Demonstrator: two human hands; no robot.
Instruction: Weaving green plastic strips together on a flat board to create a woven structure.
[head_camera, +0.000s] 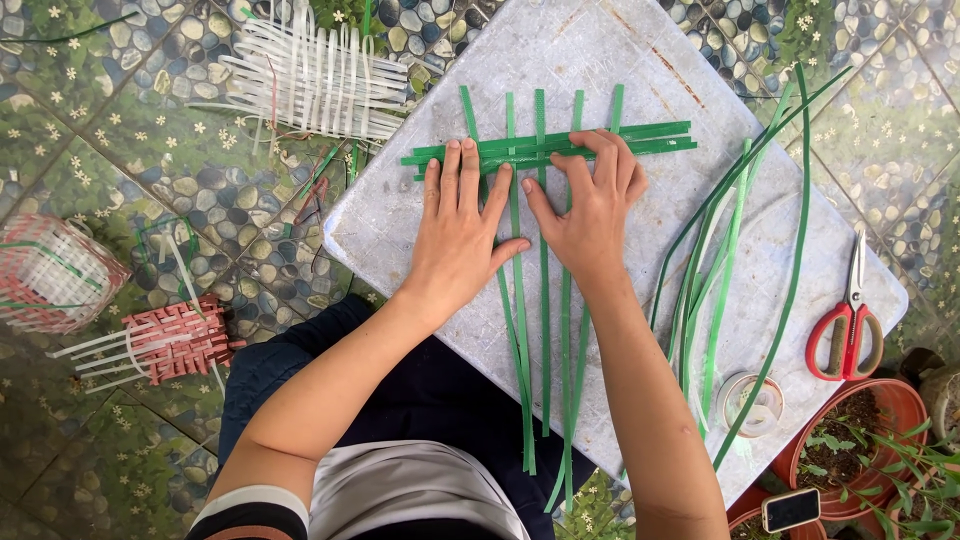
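Several long green plastic strips (543, 330) lie lengthwise on a white board (600, 60), crossed near their far ends by a few horizontal green strips (660, 135). My left hand (462, 230) lies flat on the crossing, fingers spread and pressing the strips down. Beside it, my right hand (590, 200) presses the weave too, its fingers curled over the horizontal strips. Neither hand lifts anything off the board.
Loose green strips (740, 230) curve along the board's right side. Red-handled scissors (848, 325) and a tape roll (752, 402) lie near its right edge. A white woven piece (315, 80), a red woven piece (180, 340), a woven basket (50, 272) and a potted plant (860, 440) sit on the tiled floor.
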